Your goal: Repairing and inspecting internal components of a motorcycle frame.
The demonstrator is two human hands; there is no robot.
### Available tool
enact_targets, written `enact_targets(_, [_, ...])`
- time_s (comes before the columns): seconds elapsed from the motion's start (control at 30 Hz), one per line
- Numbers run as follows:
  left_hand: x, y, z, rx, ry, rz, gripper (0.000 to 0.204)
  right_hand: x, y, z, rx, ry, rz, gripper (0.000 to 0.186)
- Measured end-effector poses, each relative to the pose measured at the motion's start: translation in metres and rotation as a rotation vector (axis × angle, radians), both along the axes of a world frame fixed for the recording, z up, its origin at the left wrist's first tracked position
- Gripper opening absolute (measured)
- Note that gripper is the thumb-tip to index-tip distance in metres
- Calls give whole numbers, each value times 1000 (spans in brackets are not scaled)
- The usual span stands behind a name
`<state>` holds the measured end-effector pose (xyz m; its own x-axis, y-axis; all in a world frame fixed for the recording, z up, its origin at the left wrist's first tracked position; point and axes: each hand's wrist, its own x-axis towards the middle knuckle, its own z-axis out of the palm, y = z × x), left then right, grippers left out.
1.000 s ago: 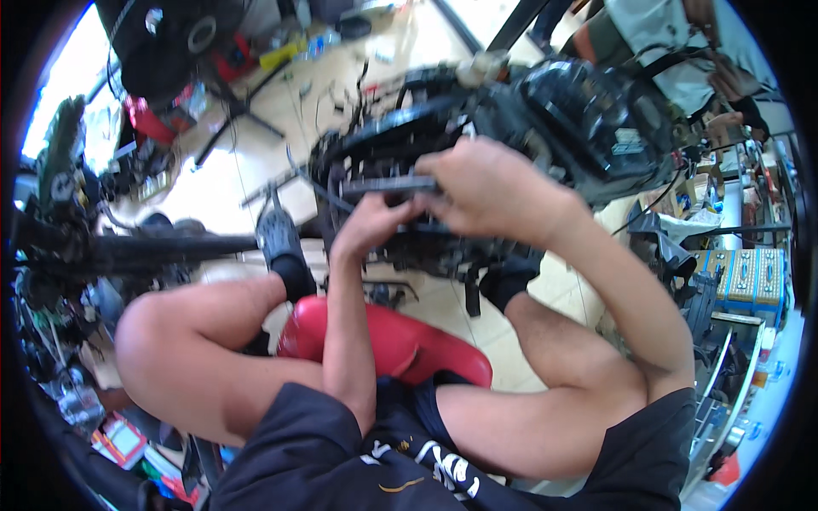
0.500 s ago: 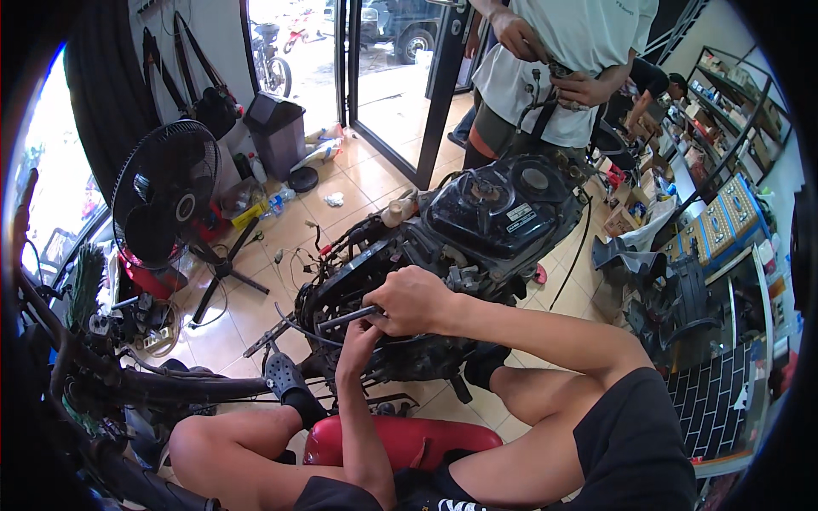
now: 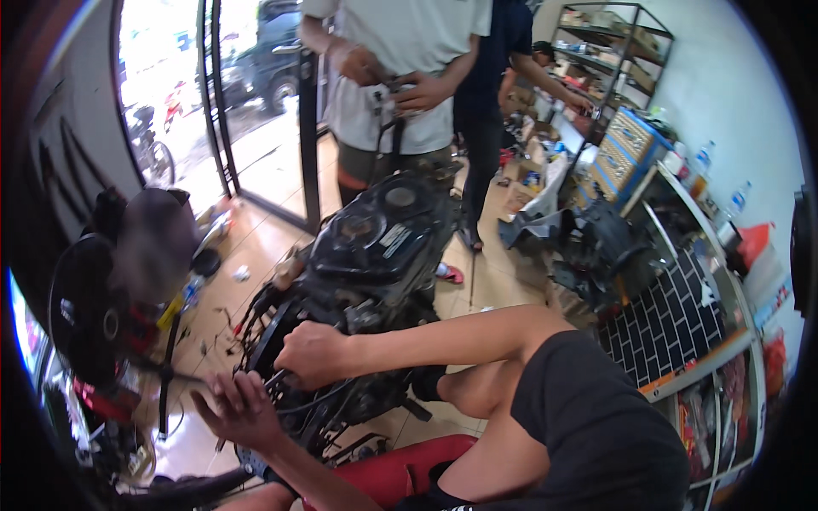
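Note:
A stripped-down motorbike with a black tank-like top [image 3: 375, 230] stands before me. My right hand [image 3: 313, 353] is closed in a fist at the bike's near-left side, around a dark rod-shaped tool [image 3: 277, 381]. One end of the tool sticks out toward my left hand; its exact kind is hard to make out, and the fist hides the rest. My left hand [image 3: 243, 413] is raised to the left of that end, fingers apart, holding nothing. Beneath the hands are cables and the bike's bare frame [image 3: 317, 422].
A red seat-like cushion [image 3: 383, 470] lies between my legs. Beyond the bike a person in a white shirt [image 3: 400, 77] holds a small part. A fan [image 3: 85, 311] stands left, a tile-patterned cabinet top [image 3: 669, 328] right. Dark plastic panels [image 3: 613, 243] are piled beside it.
My left hand has come away from the tool and opened to its left. The right hand stays closed on the tool. The view has swung to the right.

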<state>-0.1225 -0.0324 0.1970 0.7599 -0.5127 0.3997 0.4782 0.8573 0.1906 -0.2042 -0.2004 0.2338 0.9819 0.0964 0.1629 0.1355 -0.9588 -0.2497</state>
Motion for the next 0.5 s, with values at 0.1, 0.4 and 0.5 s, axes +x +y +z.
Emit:
enact_targets(0.1, [-10, -2, 2, 52, 51, 78, 40, -2, 2, -2, -53, -2, -7, 23])
enact_targets(0.4, [-31, -8, 2, 164, 205, 300, 33, 2, -6, -19, -125, -75, 43, 29])
enact_targets(0.5, [-41, -12, 1, 194, 173, 363, 32, 5, -11, -24, -145, -132, 85, 30])
